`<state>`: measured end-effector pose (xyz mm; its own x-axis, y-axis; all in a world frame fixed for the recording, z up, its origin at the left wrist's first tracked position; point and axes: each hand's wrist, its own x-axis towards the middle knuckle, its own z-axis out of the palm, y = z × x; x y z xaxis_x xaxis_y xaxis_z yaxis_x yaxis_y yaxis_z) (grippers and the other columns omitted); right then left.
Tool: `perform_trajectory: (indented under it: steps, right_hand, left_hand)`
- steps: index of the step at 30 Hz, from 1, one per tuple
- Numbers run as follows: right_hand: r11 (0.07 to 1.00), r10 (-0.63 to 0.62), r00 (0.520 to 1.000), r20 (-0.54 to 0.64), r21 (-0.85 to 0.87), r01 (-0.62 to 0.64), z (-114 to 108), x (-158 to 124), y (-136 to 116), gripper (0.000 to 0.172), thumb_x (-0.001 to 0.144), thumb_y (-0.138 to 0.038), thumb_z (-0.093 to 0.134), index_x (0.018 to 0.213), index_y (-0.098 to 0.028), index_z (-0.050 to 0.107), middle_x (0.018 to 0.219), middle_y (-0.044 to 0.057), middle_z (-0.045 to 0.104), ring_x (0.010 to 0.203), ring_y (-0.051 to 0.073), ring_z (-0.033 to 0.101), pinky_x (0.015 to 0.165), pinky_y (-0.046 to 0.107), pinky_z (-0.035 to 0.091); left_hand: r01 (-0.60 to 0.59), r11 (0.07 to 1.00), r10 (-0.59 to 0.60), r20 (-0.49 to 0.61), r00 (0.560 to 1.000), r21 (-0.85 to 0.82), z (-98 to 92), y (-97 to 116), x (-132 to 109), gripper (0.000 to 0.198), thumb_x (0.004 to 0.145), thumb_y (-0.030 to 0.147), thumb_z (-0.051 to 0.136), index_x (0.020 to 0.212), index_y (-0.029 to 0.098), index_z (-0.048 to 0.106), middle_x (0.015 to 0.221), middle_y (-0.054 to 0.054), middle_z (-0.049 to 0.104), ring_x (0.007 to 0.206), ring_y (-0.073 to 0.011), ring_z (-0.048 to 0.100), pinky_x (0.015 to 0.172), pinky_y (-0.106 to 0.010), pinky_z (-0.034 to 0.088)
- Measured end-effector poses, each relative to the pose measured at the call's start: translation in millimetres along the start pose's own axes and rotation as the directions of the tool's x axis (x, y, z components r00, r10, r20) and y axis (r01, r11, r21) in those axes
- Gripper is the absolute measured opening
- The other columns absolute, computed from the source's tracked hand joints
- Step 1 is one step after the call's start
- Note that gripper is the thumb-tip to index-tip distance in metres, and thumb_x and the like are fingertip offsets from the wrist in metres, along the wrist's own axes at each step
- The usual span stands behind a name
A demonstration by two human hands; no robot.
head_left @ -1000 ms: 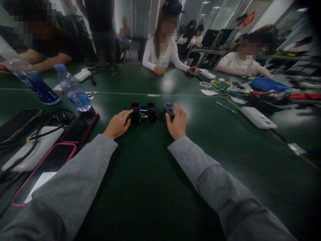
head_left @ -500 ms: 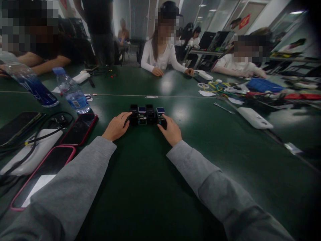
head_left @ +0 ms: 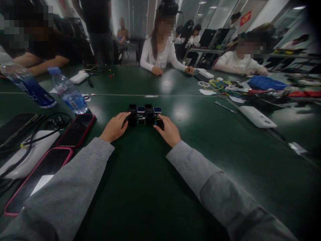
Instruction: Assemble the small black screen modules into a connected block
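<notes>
A row of small black electronic blocks with tiny blue-lit screens sits on the dark green table, straight ahead of me. My left hand grips the row's left end with curled fingers. My right hand is closed on a small black module with a screen, which now touches the row's right end. Both my arms are in grey sleeves.
Two phones in red cases and a white power bank with black cables lie at my left. Two water bottles stand behind them. A white box, a tool and coloured wires lie at right. Other people sit across the table.
My right hand has carried the small screen module leftwards from about a hand's width away until it meets the right end of the row. My left hand stayed put.
</notes>
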<state>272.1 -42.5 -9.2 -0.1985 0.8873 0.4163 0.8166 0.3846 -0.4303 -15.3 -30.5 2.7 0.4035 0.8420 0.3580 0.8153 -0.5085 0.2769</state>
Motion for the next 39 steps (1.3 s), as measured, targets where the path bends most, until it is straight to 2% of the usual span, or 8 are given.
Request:
perform_trajectory:
  steps: [10,19,27,31,35,39]
  right_hand:
    - [1.000,-0.007,1.000,-0.003,0.014,0.007,-2,1,-1,0.047,0.093,-0.037,0.058,0.136,-0.018,0.050,0.131,0.014,0.056,0.112,0.032,0.061,0.087,0.052,0.057]
    - [0.999,-0.001,1.000,-0.018,0.035,0.002,0,1,1,0.047,0.091,-0.038,0.058,0.133,-0.018,0.051,0.128,0.014,0.057,0.110,0.032,0.062,0.087,0.052,0.056]
    - [1.000,-0.014,1.000,0.001,0.028,0.014,0,2,0,0.057,0.089,-0.039,0.062,0.137,-0.013,0.045,0.130,0.018,0.053,0.114,0.034,0.059,0.090,0.052,0.055]
    - [0.999,-0.025,1.000,0.000,0.032,0.025,1,3,1,0.066,0.087,-0.037,0.065,0.142,-0.012,0.039,0.132,0.020,0.051,0.118,0.035,0.057,0.097,0.053,0.052]
    - [0.995,-0.046,0.998,-0.050,0.089,0.050,5,3,4,0.077,0.087,-0.042,0.065,0.148,-0.011,0.029,0.138,0.021,0.048,0.125,0.035,0.052,0.104,0.053,0.047]
    - [0.989,-0.010,0.993,-0.116,0.148,0.027,9,3,9,0.072,0.096,-0.054,0.049,0.150,-0.012,0.026,0.136,0.022,0.050,0.121,0.033,0.055,0.102,0.052,0.048]
  left_hand:
    - [0.008,1.000,-0.009,0.014,1.000,0.003,-4.0,4,0,0.046,0.099,0.025,0.042,0.144,0.019,0.038,0.141,-0.013,0.052,0.122,-0.0263,0.056,0.099,-0.046,0.051]
    - [-0.004,1.000,0.004,-0.003,1.000,0.002,0.0,0,0,0.046,0.099,0.026,0.042,0.144,0.020,0.038,0.141,-0.012,0.052,0.124,-0.0264,0.056,0.099,-0.046,0.051]
    - [0.024,1.000,-0.024,0.023,0.999,-0.009,-2.4,2,1,0.045,0.101,0.032,0.041,0.144,0.019,0.038,0.142,-0.012,0.051,0.124,-0.0258,0.055,0.100,-0.045,0.050]
    - [0.012,1.000,-0.012,0.005,1.000,-0.005,-0.6,0,1,0.046,0.103,0.041,0.034,0.143,0.019,0.040,0.141,-0.012,0.052,0.125,-0.0257,0.054,0.102,-0.045,0.048]
    - [0.025,1.000,-0.024,-0.047,0.999,0.016,2.1,-3,2,0.049,0.104,0.046,0.027,0.144,0.019,0.037,0.140,-0.012,0.053,0.126,-0.0250,0.054,0.103,-0.044,0.047]
    - [0.089,0.996,-0.085,-0.131,0.988,0.027,4.3,-7,2,0.050,0.105,0.045,0.023,0.142,0.018,0.040,0.139,-0.013,0.054,0.124,-0.0252,0.055,0.103,-0.044,0.046]
